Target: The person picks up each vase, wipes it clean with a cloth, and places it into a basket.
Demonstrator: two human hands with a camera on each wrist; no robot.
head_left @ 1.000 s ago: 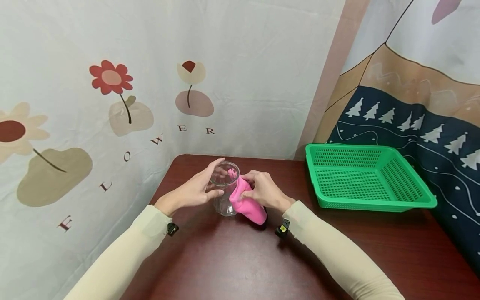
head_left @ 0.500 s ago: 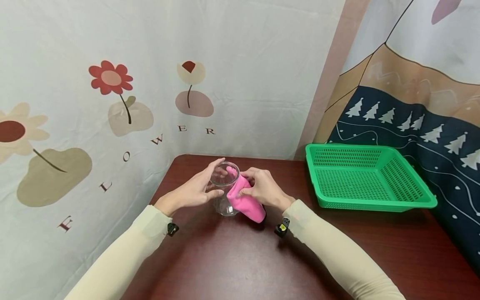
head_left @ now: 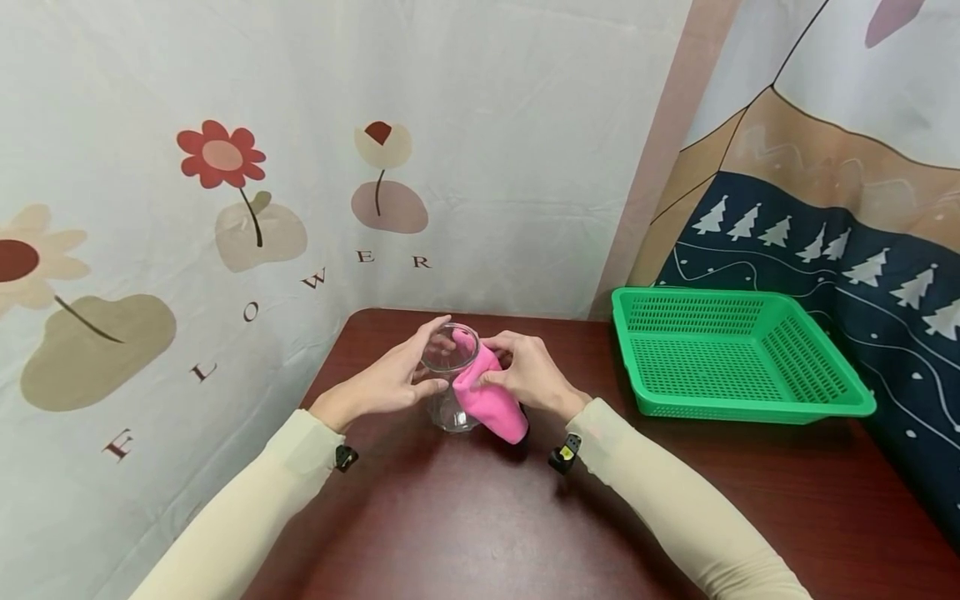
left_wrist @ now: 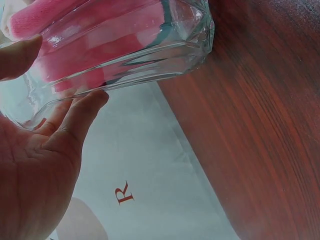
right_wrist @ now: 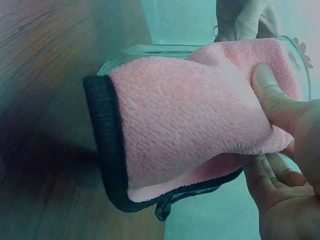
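Note:
A clear glass jar (head_left: pixel 447 412) stands upright on the table, and my left hand (head_left: pixel 382 382) grips it from the left, thumb in front and fingers behind, just under the rim. My right hand (head_left: pixel 536 377) pinches a pink towel cloth (head_left: pixel 493 407) between thumb and fingers against the jar's right side. In the right wrist view the cloth (right_wrist: pixel 170 110) shows a fuzzy face, a dark bound edge and a small dark loop, with the jar behind it. Pink shows through the jar's glass (left_wrist: pixel 185 62) in the left wrist view.
A green plastic basket (head_left: pixel 750 412) with slotted sides sits at the right of the dark red-brown table (head_left: pixel 480 533). Printed curtains (head_left: pixel 510 167) hang right behind and to the left of the table.
The cloth's lower end has shifted slightly up and left with small movements of my right hand. My left hand and the jar stay in place.

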